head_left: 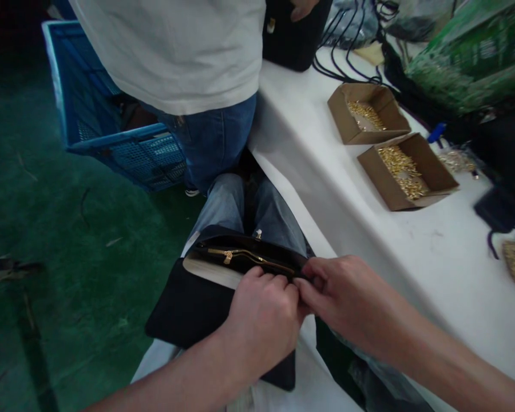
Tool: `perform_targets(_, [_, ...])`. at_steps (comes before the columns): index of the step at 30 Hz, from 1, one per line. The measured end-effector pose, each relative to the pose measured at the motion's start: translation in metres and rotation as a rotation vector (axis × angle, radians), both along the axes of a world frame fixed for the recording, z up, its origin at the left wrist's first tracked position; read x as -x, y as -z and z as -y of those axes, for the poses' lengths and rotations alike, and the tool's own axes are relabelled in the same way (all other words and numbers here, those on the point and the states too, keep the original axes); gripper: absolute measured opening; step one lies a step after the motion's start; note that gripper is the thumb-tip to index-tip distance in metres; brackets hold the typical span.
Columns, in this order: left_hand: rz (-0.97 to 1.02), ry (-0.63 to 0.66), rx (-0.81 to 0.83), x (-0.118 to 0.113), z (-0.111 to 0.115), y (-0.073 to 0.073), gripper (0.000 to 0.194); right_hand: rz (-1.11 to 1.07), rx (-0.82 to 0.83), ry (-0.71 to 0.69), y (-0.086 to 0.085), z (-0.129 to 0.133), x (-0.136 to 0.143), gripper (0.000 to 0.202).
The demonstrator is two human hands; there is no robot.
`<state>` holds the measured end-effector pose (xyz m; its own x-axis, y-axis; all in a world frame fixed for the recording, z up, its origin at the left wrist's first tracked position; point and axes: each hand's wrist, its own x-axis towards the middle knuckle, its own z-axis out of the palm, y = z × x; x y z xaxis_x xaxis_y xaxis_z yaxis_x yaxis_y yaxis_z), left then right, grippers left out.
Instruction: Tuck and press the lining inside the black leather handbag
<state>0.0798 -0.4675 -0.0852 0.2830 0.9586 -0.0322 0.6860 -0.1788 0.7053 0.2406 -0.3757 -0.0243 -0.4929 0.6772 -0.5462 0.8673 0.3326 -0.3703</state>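
A black bag (189, 309) lies across the lap, its mouth open and a gold zipper (228, 257) showing inside. Pale lining or board lines the near edge of the opening. My left hand (266, 303) is closed over the near rim, its fingers curled into the mouth. At the bag's right end my right hand (335, 286) pinches the corner of the rim between thumb and fingers, touching the left hand. What lies under the fingers is hidden.
A person in a white shirt (175, 51) stands ahead beside a blue crate (124, 143). On the white table (326, 189) at right are two cardboard boxes (363, 137) (390, 191) of gold pieces, another black bag (283, 46), black cords and a green plastic bag (476, 57).
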Motion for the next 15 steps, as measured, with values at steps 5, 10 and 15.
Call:
perform_targets(5, [0.150, -0.033, 0.251, 0.019, -0.003, -0.008, 0.016, -0.039, -0.012, -0.032, 0.002, 0.005, -0.001, 0.027])
perform_targets(10, [0.400, 0.025, 0.440, 0.045, -0.015, -0.024, 0.027, -0.042, 0.007, -0.043, 0.001, 0.007, -0.001, 0.023])
perform_targets(15, [0.052, 0.072, 0.289, 0.051, -0.022, -0.013, 0.025, -0.077, -0.001, -0.053, 0.000, 0.003, -0.003, 0.023])
